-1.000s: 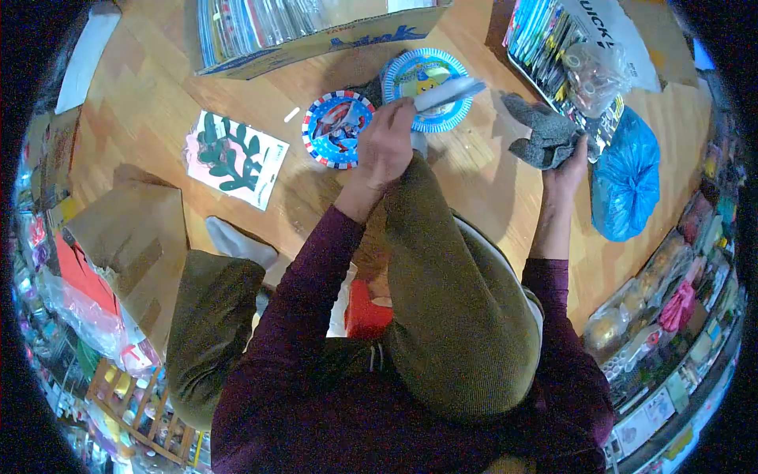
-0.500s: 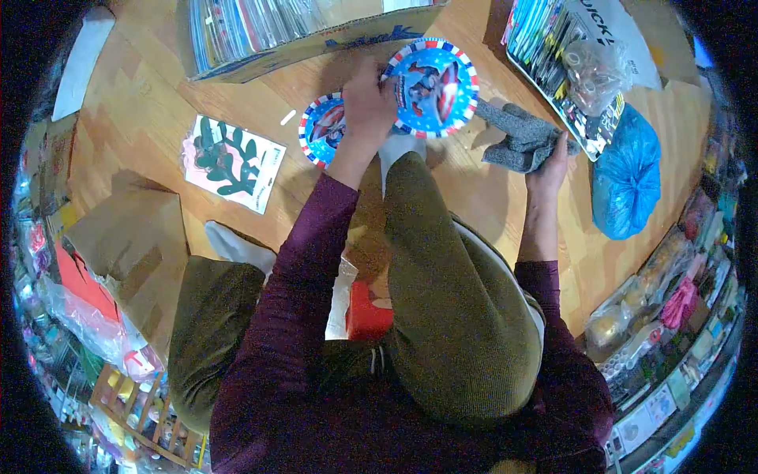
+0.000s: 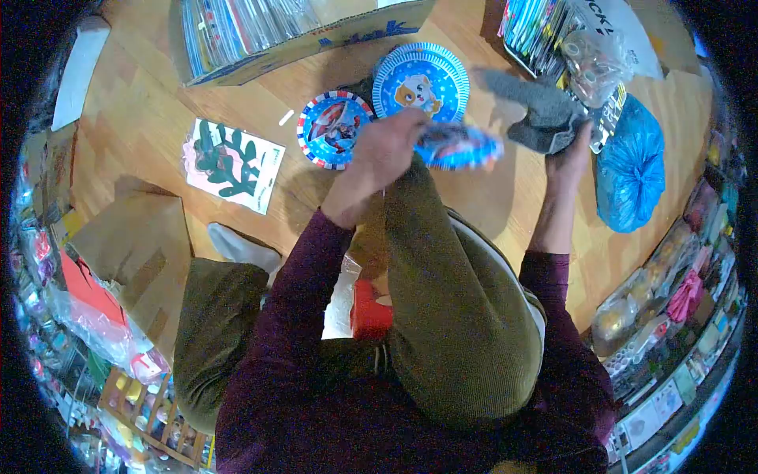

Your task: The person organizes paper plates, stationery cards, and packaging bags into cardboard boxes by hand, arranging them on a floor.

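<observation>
My left hand (image 3: 385, 150) is closed on the edge of a round paper plate (image 3: 462, 148), which is tilted and smeared by motion above my knee. Just beyond it, a blue paper plate with a cartoon cat (image 3: 420, 88) lies on top of a stack. To the left, another paper plate with a superhero picture (image 3: 335, 130) rests on the floor, partly behind my left hand. My right hand (image 3: 570, 158) grips a dark grey knitted cloth (image 3: 541, 114), possibly a glove or sock; its far end is blurred.
A cardboard box of packed flat sleeves (image 3: 316, 49) stands at the back. On the right are a tied blue plastic bag (image 3: 630, 170) and a box of packets (image 3: 537, 39). A leaf-patterned packet (image 3: 234, 166) lies left, near an open carton (image 3: 134, 261).
My left hand has moved toward me, bringing the superhero plate off the stack and uncovering the cat plate. My right hand has shifted slightly right with the grey cloth.
</observation>
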`<state>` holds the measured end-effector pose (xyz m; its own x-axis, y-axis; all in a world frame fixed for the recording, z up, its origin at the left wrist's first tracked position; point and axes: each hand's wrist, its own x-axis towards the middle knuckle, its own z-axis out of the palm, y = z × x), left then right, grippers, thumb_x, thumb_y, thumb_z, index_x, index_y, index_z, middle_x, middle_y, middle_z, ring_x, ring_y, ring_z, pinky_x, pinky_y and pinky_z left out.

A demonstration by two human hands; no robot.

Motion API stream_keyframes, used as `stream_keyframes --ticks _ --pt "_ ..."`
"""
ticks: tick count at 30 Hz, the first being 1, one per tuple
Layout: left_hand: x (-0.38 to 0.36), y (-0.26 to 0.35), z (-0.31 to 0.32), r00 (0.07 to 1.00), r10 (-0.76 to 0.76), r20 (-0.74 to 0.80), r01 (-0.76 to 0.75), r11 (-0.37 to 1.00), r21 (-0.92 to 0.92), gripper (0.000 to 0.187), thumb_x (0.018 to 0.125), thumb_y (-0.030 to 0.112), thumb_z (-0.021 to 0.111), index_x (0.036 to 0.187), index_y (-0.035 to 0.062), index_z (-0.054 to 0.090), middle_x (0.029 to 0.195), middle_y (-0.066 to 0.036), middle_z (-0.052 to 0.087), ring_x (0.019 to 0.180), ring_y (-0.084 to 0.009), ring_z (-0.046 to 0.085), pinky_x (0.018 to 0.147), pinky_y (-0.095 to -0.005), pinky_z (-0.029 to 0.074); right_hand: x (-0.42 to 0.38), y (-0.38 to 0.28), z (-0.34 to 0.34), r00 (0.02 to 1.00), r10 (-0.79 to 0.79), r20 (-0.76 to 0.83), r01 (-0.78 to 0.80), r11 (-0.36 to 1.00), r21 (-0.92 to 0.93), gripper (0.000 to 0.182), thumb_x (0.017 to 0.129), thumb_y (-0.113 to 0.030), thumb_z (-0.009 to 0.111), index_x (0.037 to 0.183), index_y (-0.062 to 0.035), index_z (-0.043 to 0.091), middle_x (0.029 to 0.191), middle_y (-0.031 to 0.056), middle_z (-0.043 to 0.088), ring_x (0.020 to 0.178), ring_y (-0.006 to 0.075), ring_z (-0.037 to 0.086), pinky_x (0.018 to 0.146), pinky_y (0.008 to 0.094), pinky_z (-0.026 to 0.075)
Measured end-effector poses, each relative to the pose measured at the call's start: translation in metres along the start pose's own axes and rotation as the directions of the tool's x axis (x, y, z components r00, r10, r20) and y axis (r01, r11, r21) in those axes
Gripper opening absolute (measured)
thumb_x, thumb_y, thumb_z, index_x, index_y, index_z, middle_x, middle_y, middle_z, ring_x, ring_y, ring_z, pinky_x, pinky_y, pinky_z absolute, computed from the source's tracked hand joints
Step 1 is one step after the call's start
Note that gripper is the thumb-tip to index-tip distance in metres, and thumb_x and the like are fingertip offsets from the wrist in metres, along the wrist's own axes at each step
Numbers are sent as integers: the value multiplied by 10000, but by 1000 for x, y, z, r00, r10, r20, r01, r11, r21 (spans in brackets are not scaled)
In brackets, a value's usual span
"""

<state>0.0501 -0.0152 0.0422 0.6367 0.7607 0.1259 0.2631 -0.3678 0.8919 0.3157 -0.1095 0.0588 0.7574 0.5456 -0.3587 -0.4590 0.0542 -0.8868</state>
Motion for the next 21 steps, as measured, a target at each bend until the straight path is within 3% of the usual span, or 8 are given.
stream_keyframes --ticks 3,5,8,10,13,15,19,21 --pt "-18 8 8 964 248 97 -260 954 146 125 681 65 555 797 80 512 706 -101 525 672 -295 518 637 -378 393 -3 -6 9 993 63 103 -59 998 -35 438 863 -368 410 1123 -16 428 1081 97 501 982 222 489 880 354 362" --pt "-21 8 11 977 170 129 -183 978 95 202 652 35 571 849 72 553 811 -117 583 749 -276 583 645 -344 469 -13 13 16 902 350 253 -242 895 -374 462 850 -391 431 1114 -12 441 1062 72 515 988 195 480 882 328 360" --pt "-21 15 9 978 209 4 -209 978 22 186 644 37 601 799 67 502 749 -111 533 658 -295 530 620 -368 412 -73 13 51 561 730 391 -256 602 -756 488 838 -414 446 1121 -17 453 1048 71 530 932 168 504 827 280 396" --pt "-24 17 -3 996 3 -93 -8 999 -54 211 664 41 609 842 54 496 767 -120 543 671 -289 550 584 -334 438 -78 21 47 336 836 434 -407 544 -734 496 835 -420 448 1127 -19 453 1047 75 533 912 165 514 809 268 408" --pt "-47 -9 -17 954 -178 -243 190 981 26 222 693 51 607 878 38 486 776 -117 555 651 -230 567 558 -283 451 -75 29 15 291 769 569 251 513 -821 478 846 -405 434 1130 -21 449 1048 80 536 884 169 528 791 271 421" --pt "-62 -41 -28 895 -282 -346 250 959 -137 244 702 55 608 899 27 467 789 -122 556 624 -167 551 571 -262 447 -87 28 3 407 814 414 -592 580 -559 448 855 -380 427 1111 -14 455 1002 78 552 880 172 531 782 293 426" --pt "-70 -50 -64 751 -400 -525 308 916 -258 284 692 61 624 906 3 447 773 -132 544 620 -140 525 578 -255 435 -77 30 -35 752 616 234 -514 770 -377 395 852 -317 451 1088 0 451 980 96 557 886 204 540 787 325 428" --pt "-76 -72 -73 734 -525 -430 591 806 25 309 689 41 616 935 -10 436 772 -156 553 643 -193 549 599 -276 443 -63 26 -29 836 500 226 -475 865 -159 381 847 -287 465 1089 6 445 981 106 557 896 216 537 819 332 414"
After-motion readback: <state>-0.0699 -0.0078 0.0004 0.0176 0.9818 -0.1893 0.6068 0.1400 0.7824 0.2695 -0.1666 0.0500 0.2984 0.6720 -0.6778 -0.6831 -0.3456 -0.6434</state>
